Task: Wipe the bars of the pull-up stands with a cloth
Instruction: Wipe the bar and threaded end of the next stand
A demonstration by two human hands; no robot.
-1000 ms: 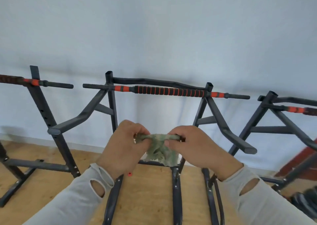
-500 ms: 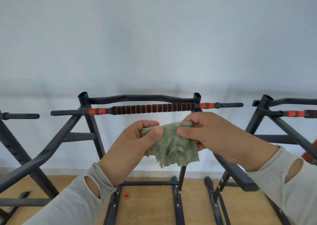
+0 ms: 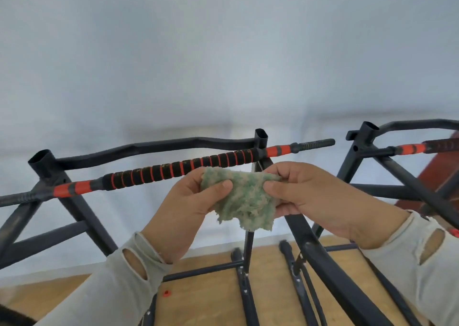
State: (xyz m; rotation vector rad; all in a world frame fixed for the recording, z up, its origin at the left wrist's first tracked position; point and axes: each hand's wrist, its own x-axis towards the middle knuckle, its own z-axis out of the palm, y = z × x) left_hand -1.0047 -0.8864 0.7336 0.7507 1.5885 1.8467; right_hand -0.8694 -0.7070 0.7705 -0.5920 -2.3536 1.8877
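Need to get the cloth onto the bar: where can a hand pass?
Open air above the black-and-orange foam-grip bar, below the bent black top rail, and left of the left hand. Crowded where both hands pinch the green fuzzy cloth; the right hand covers an angled black strut.

Both arms reach forward in grey sleeves with holes near the wrists. The left hand (image 3: 188, 201) and the right hand (image 3: 310, 199) are close together, thumbs on top, each pinching one side of the cloth (image 3: 244, 201).
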